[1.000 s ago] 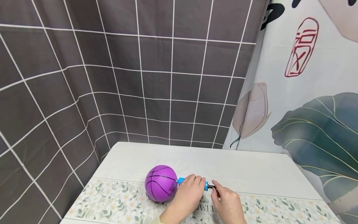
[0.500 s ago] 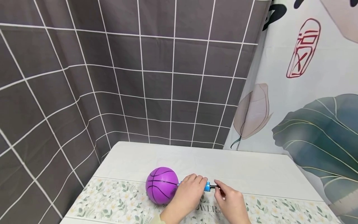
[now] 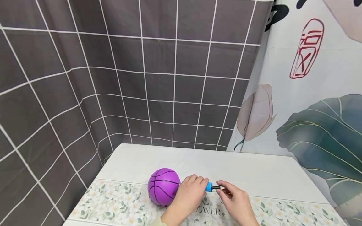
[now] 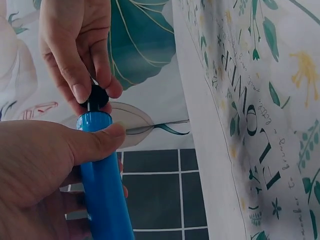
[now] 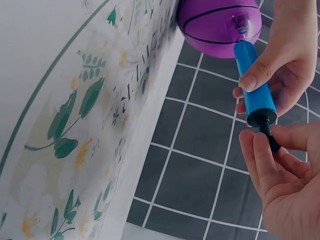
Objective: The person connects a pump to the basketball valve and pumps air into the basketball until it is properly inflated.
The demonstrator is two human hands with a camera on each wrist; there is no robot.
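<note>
A purple ball (image 3: 161,187) with black basketball lines rests on the table. My left hand (image 3: 189,194) grips the blue barrel of a hand pump (image 5: 257,92), thumb along its upper side in the left wrist view. The pump's front end meets the ball in the right wrist view; the exact joint is too small to tell. My right hand (image 3: 236,201) pinches the black handle (image 4: 95,95) at the pump's other end between thumb and fingers. A short length of dark rod shows between barrel and handle.
A white table cover (image 3: 141,157) with a flowered band and printed letters lies under the hands. Behind and at the left hangs a dark grey gridded curtain (image 3: 158,84). A white cloth (image 3: 282,103) with painted leaves hangs at the right.
My right hand has shifted slightly to the right along with the pump handle. The ball has moved a little right and nearer in the head view. My left hand keeps its grip.
</note>
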